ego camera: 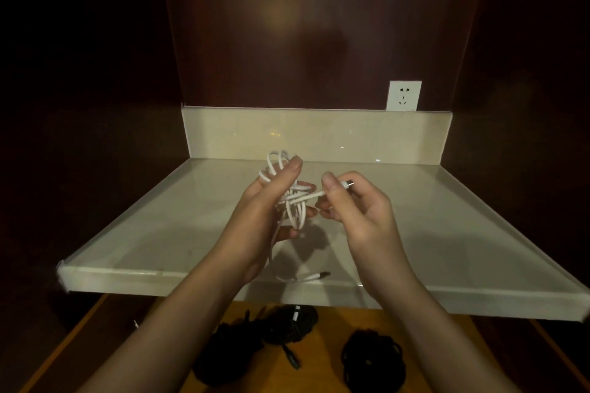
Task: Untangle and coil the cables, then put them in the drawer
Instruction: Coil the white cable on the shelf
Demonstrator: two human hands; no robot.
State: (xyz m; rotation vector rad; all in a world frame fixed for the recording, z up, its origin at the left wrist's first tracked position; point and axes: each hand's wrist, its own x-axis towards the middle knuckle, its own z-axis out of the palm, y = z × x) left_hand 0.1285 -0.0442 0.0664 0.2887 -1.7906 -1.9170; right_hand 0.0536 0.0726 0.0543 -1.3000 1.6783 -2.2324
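Note:
A white cable [295, 201] is bunched in loops above the pale countertop [159, 226]. My left hand [265, 204] holds the bundle, with loops sticking up past its fingers. My right hand [354, 204] pinches one end of the cable near its plug [348, 183], and the strand crosses around the middle of the bundle. The cable's other end [319, 275] hangs down and rests near the counter's front edge. Below the counter an open wooden drawer [447, 348] holds coiled black cables [255, 344], one of them a round coil [372, 357] on the right.
A white wall socket [404, 96] sits above the counter's back ledge at the right. Dark wooden panels close in the niche on the left, right and back. The drawer's left rim [73, 338] runs diagonally at the lower left.

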